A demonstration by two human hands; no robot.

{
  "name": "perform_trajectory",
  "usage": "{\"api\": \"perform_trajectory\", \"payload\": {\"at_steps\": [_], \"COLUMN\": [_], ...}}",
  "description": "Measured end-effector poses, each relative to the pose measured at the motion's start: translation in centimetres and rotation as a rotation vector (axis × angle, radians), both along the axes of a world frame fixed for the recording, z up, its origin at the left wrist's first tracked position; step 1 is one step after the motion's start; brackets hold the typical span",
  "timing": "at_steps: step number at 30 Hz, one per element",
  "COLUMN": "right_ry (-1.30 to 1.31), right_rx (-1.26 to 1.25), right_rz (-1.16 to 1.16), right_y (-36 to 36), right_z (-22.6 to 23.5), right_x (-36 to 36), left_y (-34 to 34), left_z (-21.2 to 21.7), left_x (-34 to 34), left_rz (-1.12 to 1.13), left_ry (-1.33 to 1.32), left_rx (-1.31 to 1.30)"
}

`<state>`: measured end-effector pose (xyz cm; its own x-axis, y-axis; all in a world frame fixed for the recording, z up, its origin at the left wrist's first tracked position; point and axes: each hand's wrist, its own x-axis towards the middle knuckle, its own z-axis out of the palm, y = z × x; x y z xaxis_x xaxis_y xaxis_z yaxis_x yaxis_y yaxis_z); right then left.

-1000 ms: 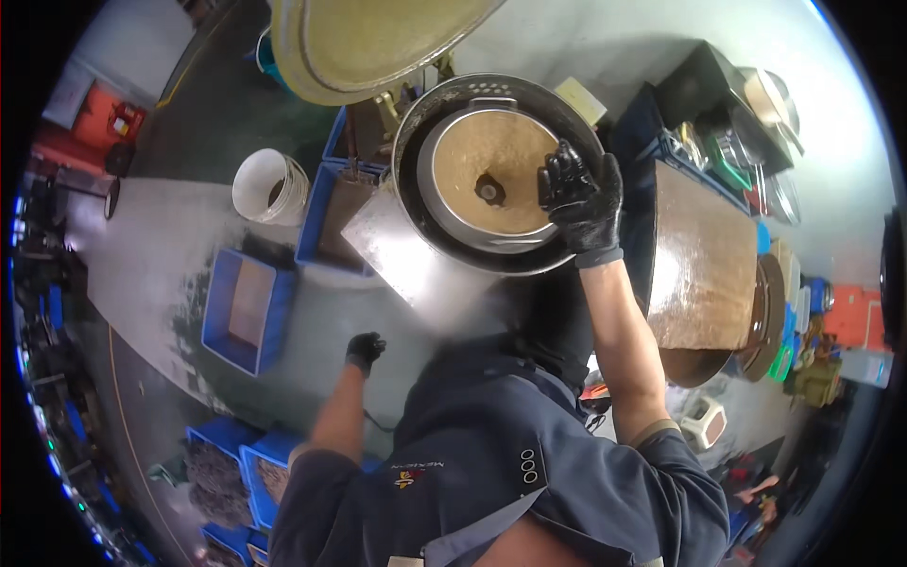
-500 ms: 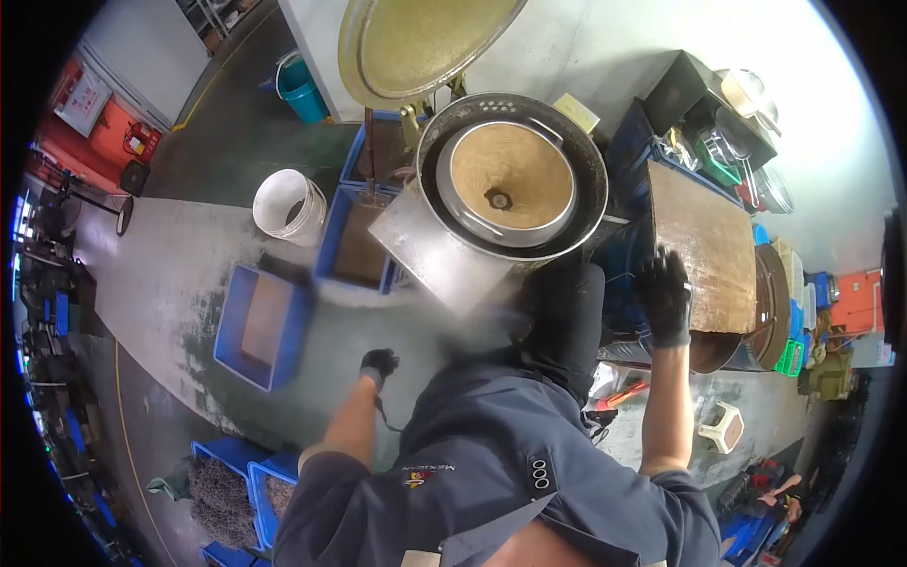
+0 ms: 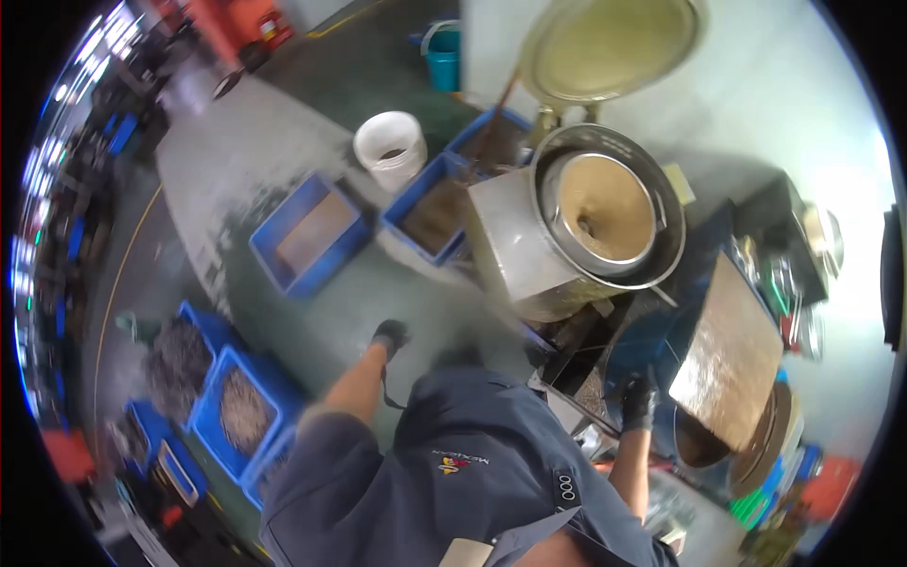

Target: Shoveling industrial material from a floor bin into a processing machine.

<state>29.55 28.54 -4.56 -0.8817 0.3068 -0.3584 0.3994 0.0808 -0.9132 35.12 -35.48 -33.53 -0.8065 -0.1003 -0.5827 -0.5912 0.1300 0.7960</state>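
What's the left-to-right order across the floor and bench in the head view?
Blue bins of dark parts → empty blue crate → white bucket → round drum machine → brown flat board.

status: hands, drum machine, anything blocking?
Left hand gloved, hanging free, holds nothing. Right hand gloved, low beside the brown board, grip unclear. Drum machine open, lid up, tan fill inside. Blue crates on the floor left.

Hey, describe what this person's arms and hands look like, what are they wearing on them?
Both hands wear dark, black-looking gloves: the left hand and the right hand. The forearms are bare between glove and sleeve. The sleeves are short and belong to a dark navy work shirt with a small emblem on the chest. No watch or cable shows, though the picture is blurred.
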Motion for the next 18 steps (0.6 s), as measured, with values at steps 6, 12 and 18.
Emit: {"api": "perform_trajectory", "payload": {"at_steps": [6, 12, 18], "right_ry": [-0.338, -1.148, -0.909], "right_rx": [0.039, -0.882, -0.655], "right_rz": [0.204, 0.117, -0.036], "right_y": [-0.6, 4.4, 5.0], "right_z": [-13.0, -22.5, -28.1], "right_x": [10.0, 24.9, 23.9], "left_y": [-1.0, -2.4, -5.0], "left_z": [-0.3, 3.4, 2.6], "left_x": [13.5, 21.1, 23.1], "left_rz": [-0.123, -0.403, -0.055], "left_ry": [-0.14, 0.006, -0.152], "left_rx": [-0.169, -0.582, -0.274]}}
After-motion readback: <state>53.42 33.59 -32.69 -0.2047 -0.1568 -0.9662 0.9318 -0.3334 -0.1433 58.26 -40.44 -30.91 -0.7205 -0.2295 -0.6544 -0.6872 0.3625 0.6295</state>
